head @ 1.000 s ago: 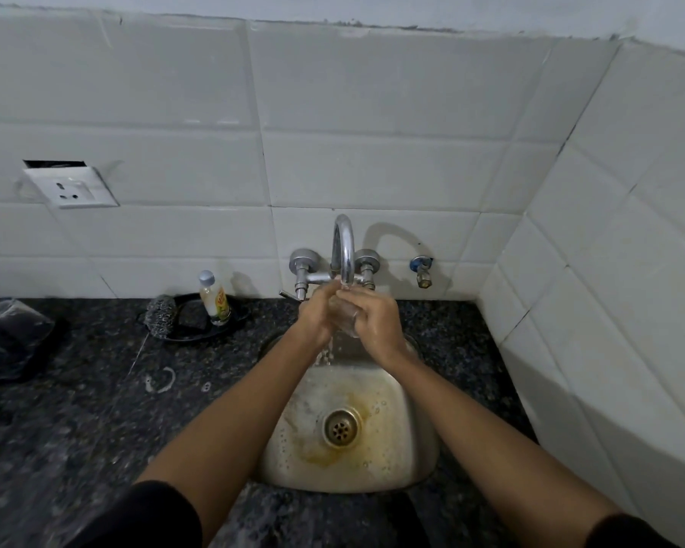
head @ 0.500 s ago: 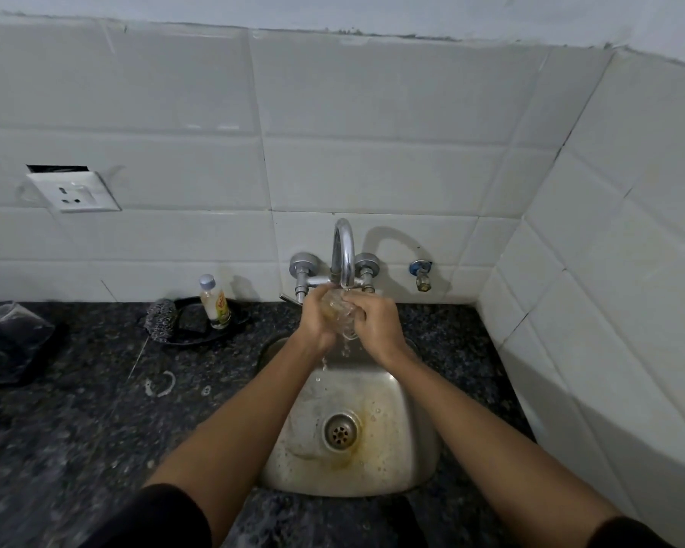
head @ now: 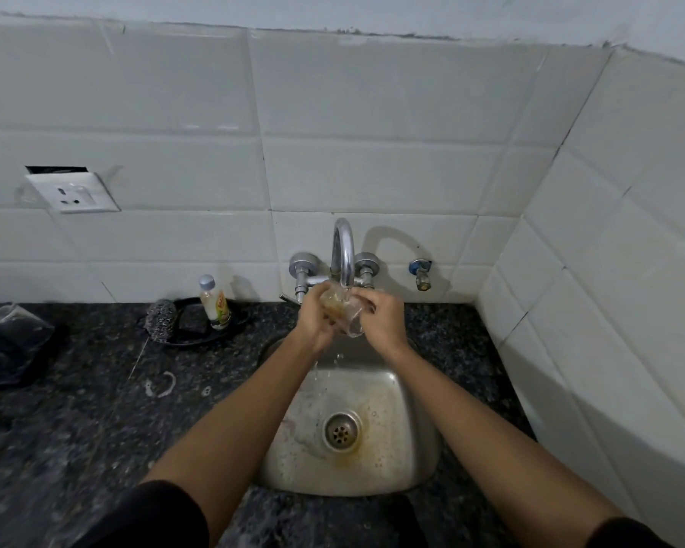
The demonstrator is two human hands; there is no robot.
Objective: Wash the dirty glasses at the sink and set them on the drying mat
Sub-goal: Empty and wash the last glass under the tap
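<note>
A small clear glass (head: 343, 310) with brownish residue is held right under the curved steel tap (head: 343, 249), above the back of the steel sink (head: 408, 429). My left hand (head: 313, 316) grips its left side with curled fingers. On its right side my right hand (head: 380, 316) wraps around the glass. Water drips from the glass into the stained basin. Much of the glass is hidden by my fingers.
A black dish (head: 198, 330) on the dark granite counter (head: 76, 429) left of the sink holds a steel scrubber (head: 160, 320) and a small soap bottle (head: 213, 302). A dark plastic bag (head: 8, 342) lies far left. Tiled walls close in behind and right, with a socket (head: 72, 193).
Both hands have turned the glass under the tap, so more of it shows between them. The foamy water in the basin has drained away.
</note>
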